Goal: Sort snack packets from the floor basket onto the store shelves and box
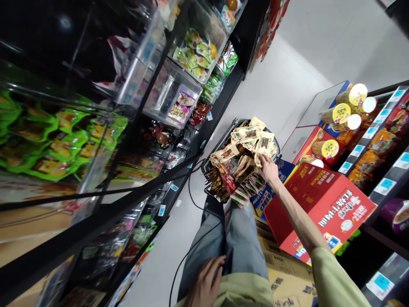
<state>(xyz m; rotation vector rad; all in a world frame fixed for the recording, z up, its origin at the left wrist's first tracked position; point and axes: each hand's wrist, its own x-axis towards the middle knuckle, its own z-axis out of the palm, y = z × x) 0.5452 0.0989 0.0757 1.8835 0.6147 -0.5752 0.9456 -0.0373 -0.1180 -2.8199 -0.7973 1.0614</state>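
Observation:
My right hand (pixel 267 167) reaches out to a black basket (pixel 277 149) heaped with snack packets. Its fingers close on the edge of a cream snack packet (pixel 257 157) at the right side of the heap. Other cream packets (pixel 246 134) lie loosely on top, some with a small window showing dark contents. A dark red packet (pixel 227 178) lies near the front, beside a row of brown packets (pixel 247 187) standing on edge. My left hand (pixel 207 279) rests on my lap, fingers stretched and slightly bent, holding nothing.
Shelving with clear bins (pixel 172 98) of wrapped snacks rises on the left, crossed by a black bar (pixel 96 221). A thin black cable (pixel 188 251) hangs before my legs. Right are red cartons (pixel 319 204), cup noodles (pixel 341 113) and a shelf with price tags (pixel 358 150).

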